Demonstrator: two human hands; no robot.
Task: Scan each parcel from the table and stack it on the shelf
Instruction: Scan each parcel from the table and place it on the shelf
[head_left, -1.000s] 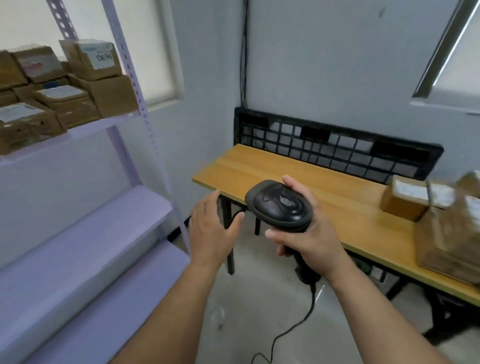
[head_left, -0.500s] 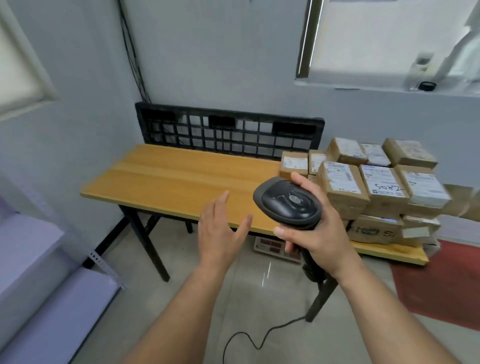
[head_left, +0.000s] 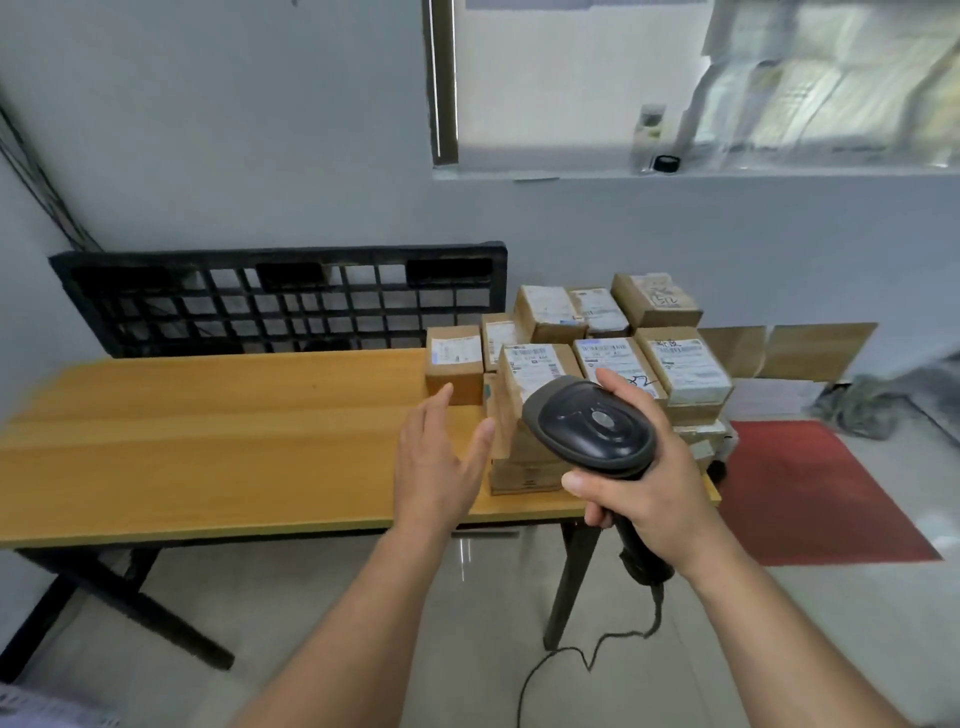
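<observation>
Scanner (head_left: 592, 431) handle mostly hidden inside right hand (head_left: 644, 499), grip grasping it, screening parcels (head_left: 693, 366); left hand (head_left: 436, 467) released.

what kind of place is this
Probably a small parcel sorting or storage room: a pile of labelled cardboard parcels on a wooden table, a corded barcode scanner gripped in the right hand, and a black plastic pallet standing against the wall.

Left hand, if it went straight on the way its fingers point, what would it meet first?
Probably the small leftmost parcel; the left hand points at it, open and empty, though depth is unclear.
</observation>
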